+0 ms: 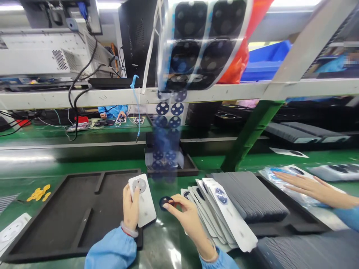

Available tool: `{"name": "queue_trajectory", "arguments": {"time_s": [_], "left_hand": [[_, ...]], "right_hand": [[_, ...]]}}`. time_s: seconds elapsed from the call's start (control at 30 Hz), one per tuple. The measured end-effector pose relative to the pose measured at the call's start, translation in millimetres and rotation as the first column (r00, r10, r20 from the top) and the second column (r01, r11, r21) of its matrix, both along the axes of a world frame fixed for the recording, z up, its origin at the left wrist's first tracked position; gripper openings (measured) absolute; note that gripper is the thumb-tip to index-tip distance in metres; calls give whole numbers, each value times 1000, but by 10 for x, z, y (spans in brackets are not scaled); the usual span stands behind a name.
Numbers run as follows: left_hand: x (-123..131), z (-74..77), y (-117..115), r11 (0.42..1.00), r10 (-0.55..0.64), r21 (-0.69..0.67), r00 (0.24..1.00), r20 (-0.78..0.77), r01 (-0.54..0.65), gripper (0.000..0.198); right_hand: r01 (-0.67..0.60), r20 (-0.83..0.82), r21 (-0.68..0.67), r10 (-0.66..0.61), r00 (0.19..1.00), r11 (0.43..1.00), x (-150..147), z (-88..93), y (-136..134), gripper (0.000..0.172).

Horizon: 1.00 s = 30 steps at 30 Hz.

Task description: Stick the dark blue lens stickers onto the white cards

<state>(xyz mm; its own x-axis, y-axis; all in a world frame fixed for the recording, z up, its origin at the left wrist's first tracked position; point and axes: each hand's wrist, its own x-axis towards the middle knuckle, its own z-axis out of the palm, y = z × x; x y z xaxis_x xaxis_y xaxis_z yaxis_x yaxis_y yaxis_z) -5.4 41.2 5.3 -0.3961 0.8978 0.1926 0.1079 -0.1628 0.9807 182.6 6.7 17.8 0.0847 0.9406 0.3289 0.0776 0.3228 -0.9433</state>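
Observation:
My left hand (131, 209) is closed round the edge of a white phone back cover (147, 209), held tilted over the right side of a black tray. A round grey camera area (138, 185) shows near the cover's top, with a fingertip lying on it. Between the thumb and fingers of my right hand (186, 215) is a dark round camera sticker (165, 203) with holes in it, just right of the cover and apart from it. Strips of similar round stickers (177, 109) hang down from a large roll (206, 45) above the bench.
The black tray (56, 216) lies at left, with yellow pieces (39, 192) beyond it. Right of my right hand lean several white covers (224, 213), beside a row of grey sheets (246, 190). Another person's hand (316, 188) rests over plastic-wrapped covers. A green post (246, 142) rises behind.

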Motion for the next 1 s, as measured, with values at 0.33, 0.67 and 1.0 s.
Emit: {"name": "queue_trajectory", "arguments": {"time_s": [0.33,0.67,1.0], "left_hand": [[218,9,-256,951,-304,-29,945,118,309,47],[226,7,-308,906,-421,15,901,104,422,43],[247,-16,-326,927,-367,-39,925,98,373,40]], "right_hand": [[47,-220,-207,-93,971,977,-410,178,53,33],[213,-57,-154,-224,973,965,-442,24,61,31],[237,-19,-126,-242,970,963,-446,-21,45,27]]}}
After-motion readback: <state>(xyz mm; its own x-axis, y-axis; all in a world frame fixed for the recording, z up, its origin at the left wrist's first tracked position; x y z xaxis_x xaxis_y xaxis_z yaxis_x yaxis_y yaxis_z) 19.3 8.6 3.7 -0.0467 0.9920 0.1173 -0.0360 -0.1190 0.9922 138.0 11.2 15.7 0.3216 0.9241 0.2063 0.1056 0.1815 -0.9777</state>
